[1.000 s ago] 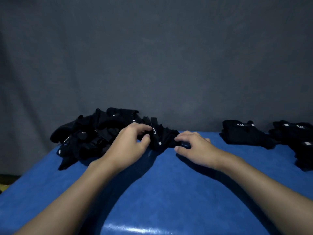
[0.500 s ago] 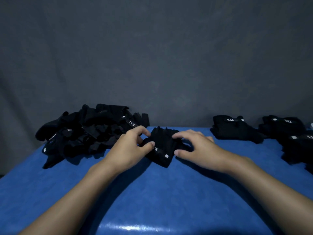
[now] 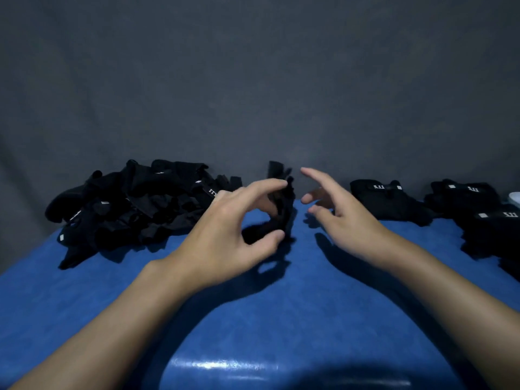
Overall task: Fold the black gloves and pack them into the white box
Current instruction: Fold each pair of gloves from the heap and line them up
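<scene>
My left hand (image 3: 236,232) holds a black glove (image 3: 281,204) upright above the blue table (image 3: 281,319), with the forefinger on its top and the thumb at its bottom. The glove stands on edge between my two hands, its fingers pointing up. My right hand (image 3: 334,209) hovers just right of the glove with fingers spread and relaxed, not touching it. A loose heap of black gloves (image 3: 135,209) lies at the back left. Folded black gloves (image 3: 391,201) sit at the back right. A sliver of something white (image 3: 515,197) shows at the right edge.
More folded black gloves (image 3: 478,209) with white 5.11 labels are stacked along the right edge. A grey cloth backdrop (image 3: 253,80) hangs behind the table. A glossy bare stretch of the blue table lies between my forearms.
The glove was pulled from the heap to the middle of the table and tipped up on edge in my left hand. My right hand let go of it and opened beside it.
</scene>
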A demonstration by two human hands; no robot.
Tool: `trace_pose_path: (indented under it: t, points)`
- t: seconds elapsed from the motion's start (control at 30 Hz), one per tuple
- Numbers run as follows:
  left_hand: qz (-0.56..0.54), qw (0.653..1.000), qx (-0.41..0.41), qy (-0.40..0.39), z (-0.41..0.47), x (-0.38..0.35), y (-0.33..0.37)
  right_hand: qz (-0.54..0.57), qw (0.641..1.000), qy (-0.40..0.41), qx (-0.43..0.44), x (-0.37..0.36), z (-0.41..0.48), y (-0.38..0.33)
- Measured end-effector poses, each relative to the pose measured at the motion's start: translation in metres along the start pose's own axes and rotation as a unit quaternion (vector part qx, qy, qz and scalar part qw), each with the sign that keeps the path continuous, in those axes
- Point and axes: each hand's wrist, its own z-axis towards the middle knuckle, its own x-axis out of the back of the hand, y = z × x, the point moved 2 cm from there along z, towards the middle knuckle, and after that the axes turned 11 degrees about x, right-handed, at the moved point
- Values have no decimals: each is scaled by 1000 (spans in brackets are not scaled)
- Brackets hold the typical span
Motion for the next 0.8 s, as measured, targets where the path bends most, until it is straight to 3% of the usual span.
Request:
trace_pose_path:
  t: [0.07, 0.17, 0.33, 0.43, 0.53, 0.8]
  points:
    - [-87, 995, 34, -34, -2, -1, 2, -9, 1000, 18, -5, 8, -2, 1]
    - [-146, 985, 88, -21, 0, -6, -6, -20, 999, 26, -5, 15, -5, -4]
    - [-65, 976, 172, -114, -1, -28, -25, -6, 998, 51, -21, 20, -7, -7]
    - [-34, 973, 177, -143, -3, -36, -26, -17, 999, 18, -48, 24, -8, -3]
    - [-38, 971, 196, -131, 0, -38, -27, -70, 997, -10, -42, 22, -9, 12]
    - [-105, 963, 234, -80, 1, -30, -20, -74, 996, 24, -37, 10, -9, 15]
